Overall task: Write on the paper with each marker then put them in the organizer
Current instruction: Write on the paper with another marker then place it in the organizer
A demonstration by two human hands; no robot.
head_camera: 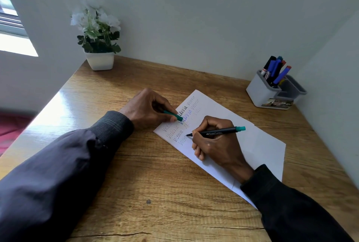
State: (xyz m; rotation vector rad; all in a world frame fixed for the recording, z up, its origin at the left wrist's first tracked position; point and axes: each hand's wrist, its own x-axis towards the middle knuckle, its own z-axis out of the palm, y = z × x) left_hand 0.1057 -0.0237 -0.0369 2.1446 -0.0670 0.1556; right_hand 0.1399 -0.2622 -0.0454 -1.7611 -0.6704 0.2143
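Observation:
A white sheet of paper lies slanted on the wooden desk, with several handwritten words in different colours at its upper left. My right hand grips a black marker with a teal end, its tip touching the paper among the words. My left hand rests at the paper's left corner and pinches the marker's teal cap. A grey and white organizer stands at the back right with several markers upright in its left compartment.
A white pot with white flowers stands at the desk's back left corner. Walls close in behind and on the right. The desk's left edge drops off beside a window. Bare wood lies between my forearms.

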